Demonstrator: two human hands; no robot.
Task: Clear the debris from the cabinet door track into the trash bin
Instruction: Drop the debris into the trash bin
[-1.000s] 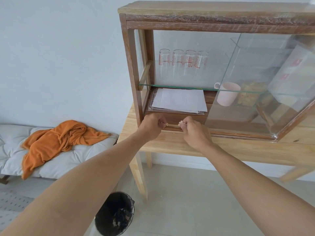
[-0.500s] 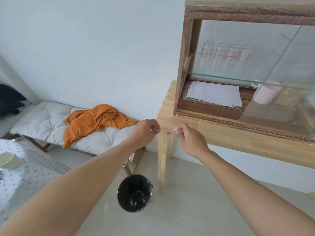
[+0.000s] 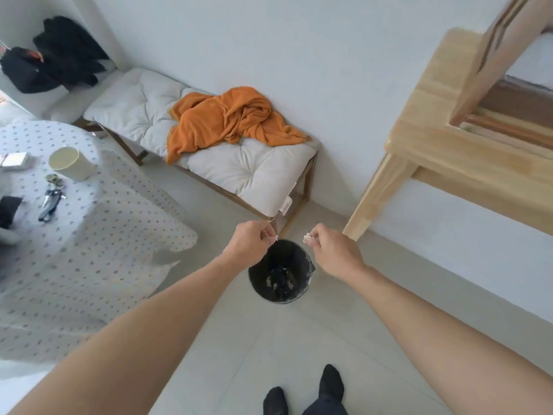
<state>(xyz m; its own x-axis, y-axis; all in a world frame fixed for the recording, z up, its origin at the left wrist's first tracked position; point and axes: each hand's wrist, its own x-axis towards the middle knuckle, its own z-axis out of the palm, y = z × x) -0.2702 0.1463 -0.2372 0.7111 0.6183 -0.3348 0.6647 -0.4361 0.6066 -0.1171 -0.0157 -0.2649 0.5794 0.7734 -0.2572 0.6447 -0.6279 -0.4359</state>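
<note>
The black trash bin (image 3: 302, 283) stands on the floor below my hands, with pale scraps lying on its dark liner. My left hand (image 3: 250, 245) hovers over the bin's left rim, fingertips pinched on a tiny pale bit of debris (image 3: 276, 236). My right hand (image 3: 330, 250) hovers over the right rim and pinches a small clump of whitish debris (image 3: 307, 237). The cabinet (image 3: 490, 61) sits on the wooden table (image 3: 443, 136) at the upper right; part of its bottom track (image 3: 508, 130) shows.
A bench with a white cushion (image 3: 239, 163) and an orange cloth (image 3: 227, 118) stands against the wall behind the bin. A round table with a dotted cloth (image 3: 77, 235) fills the left, bearing a cup (image 3: 68, 163) and keys. My feet (image 3: 302, 393) stand on pale tiles.
Both hands have left the cabinet track and come down and left, carrying pinched debris to above the bin. My view has swung from the cabinet down to the floor.
</note>
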